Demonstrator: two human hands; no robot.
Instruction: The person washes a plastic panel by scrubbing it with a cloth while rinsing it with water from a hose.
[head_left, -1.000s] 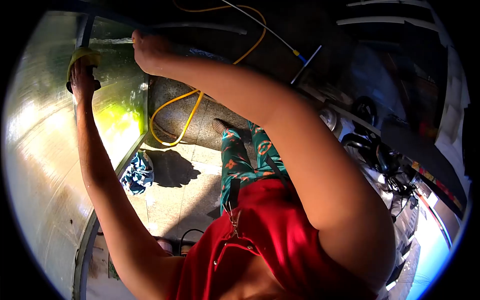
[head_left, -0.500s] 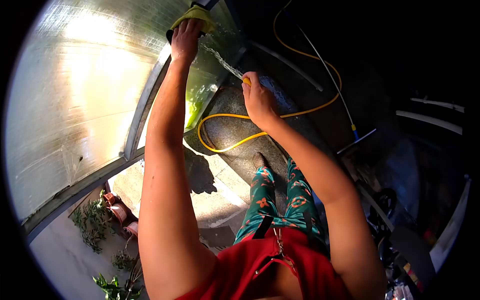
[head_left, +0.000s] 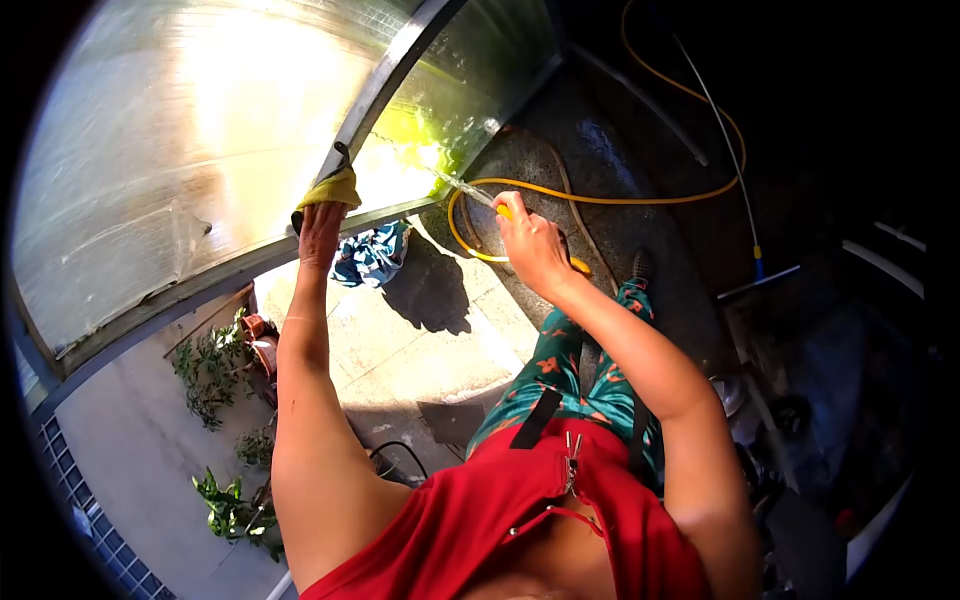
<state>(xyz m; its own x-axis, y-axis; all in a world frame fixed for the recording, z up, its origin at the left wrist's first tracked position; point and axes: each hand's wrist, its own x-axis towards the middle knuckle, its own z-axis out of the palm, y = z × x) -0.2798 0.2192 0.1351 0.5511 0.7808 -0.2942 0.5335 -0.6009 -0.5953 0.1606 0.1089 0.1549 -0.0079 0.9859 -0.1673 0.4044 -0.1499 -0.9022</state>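
Note:
My left hand (head_left: 319,235) presses a yellow cloth (head_left: 338,188) with dark edges against the lower end of a grey metal frame bar (head_left: 385,80). The bar runs up between translucent door panels (head_left: 130,190), brightly lit from behind. In my right hand (head_left: 535,248) is a yellow garden hose (head_left: 640,200), gripped near its end. A stream of water (head_left: 463,187) shoots from it toward the lower part of the right-hand panel (head_left: 430,130). The hose loops over the dark floor behind my hand.
A long-handled squeegee (head_left: 757,260) lies at right beside pale pipes (head_left: 880,268). Patterned fabric (head_left: 372,255) rests on the sunlit tiles past the door. Potted plants (head_left: 210,370) stand by the wall at lower left. Dim clutter (head_left: 790,420) sits at lower right.
My left hand has brought the cloth down the metal bar to its lower end. My right hand still sprays with the hose, slightly lower in view. The camera view has shifted.

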